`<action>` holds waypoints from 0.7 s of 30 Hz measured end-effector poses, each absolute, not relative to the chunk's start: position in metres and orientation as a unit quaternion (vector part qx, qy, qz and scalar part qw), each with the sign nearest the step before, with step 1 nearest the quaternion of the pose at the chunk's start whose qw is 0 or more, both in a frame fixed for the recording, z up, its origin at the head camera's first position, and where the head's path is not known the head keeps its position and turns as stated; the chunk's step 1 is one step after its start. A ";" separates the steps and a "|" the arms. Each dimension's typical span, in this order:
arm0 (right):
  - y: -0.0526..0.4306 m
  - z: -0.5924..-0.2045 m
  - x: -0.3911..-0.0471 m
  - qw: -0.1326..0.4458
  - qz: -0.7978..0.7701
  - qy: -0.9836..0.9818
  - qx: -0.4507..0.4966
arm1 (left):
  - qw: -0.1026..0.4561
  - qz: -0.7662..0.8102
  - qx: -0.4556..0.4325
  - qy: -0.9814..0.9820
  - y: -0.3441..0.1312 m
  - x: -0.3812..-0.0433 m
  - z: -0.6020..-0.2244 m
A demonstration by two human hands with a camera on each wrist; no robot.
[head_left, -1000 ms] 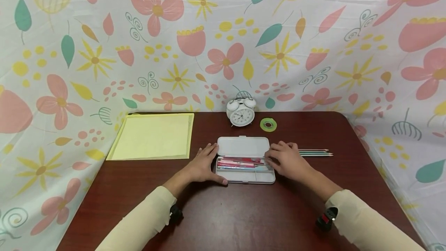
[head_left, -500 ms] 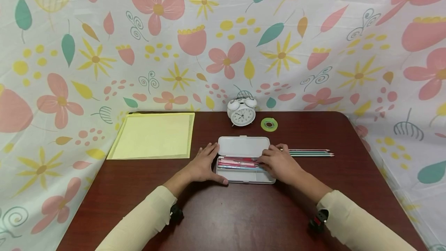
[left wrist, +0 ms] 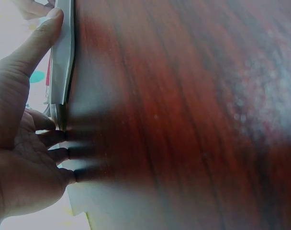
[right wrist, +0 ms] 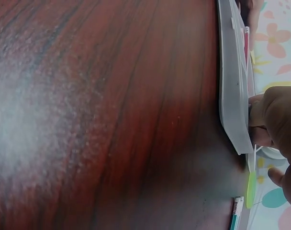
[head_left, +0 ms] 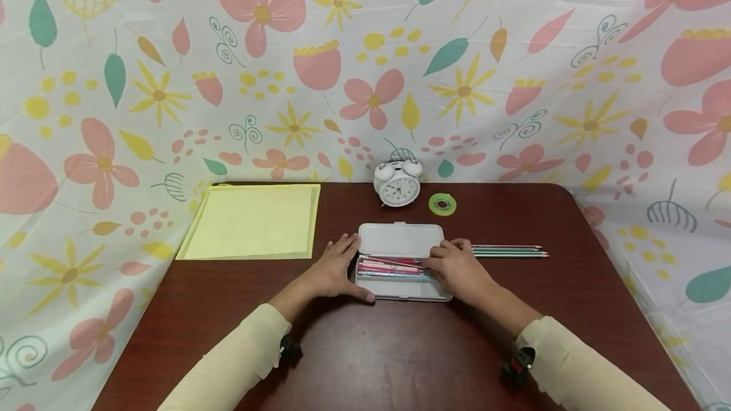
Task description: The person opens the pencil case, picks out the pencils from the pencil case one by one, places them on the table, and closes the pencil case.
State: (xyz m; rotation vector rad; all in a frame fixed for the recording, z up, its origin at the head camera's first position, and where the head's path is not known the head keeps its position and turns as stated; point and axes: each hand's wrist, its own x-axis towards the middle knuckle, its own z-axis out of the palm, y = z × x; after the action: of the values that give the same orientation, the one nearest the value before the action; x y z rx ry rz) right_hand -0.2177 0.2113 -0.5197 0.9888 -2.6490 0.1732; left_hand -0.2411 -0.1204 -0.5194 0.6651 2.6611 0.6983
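Observation:
A white pencil case (head_left: pixel 388 288) lies with its lid (head_left: pixel 400 238) tipped back on the table. Several pink, red and blue pencils (head_left: pixel 391 268) fill its rear compartment. My left hand (head_left: pixel 331 273) spans the case's left end, thumb (left wrist: pixel 40 40) straight along the front wall, fingers spread at the back left corner. My right hand (head_left: pixel 461 271) reaches into the right end from above. Its curled fingertips pinch the end of a pencil in the rear compartment; the right wrist view shows them partly hidden behind the case wall (right wrist: pixel 234 91).
Several loose pencils (head_left: pixel 511 252) lie right of the case, tips pointing right. Behind stand a white alarm clock (head_left: pixel 398 186) and, beside it, a green roll of tape (head_left: pixel 442 204). A yellow-edged folder (head_left: pixel 251 224) lies at the back left. A flowered cloth (head_left: pixel 365 81) hangs behind the table.
My right hand has moved left, further over the pencil case, uncovering more of the loose pencils on the table. My left hand has stayed in place.

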 end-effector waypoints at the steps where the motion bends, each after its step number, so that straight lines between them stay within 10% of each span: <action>1: 0.211 -0.520 -0.217 0.155 0.060 -0.925 0.343 | 0.155 0.243 0.233 0.929 -0.121 -0.241 -0.520; 21: 0.197 -0.512 -0.219 0.114 0.096 -0.948 0.280 | 0.158 0.235 0.231 0.931 -0.121 -0.242 -0.520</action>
State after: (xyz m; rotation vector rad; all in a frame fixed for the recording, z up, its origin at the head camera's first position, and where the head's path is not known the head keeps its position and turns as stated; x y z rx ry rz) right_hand -0.2193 0.1973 -0.5118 0.8208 -2.7812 0.2829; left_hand -0.2421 -0.1207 -0.5198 0.6610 2.6617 0.6730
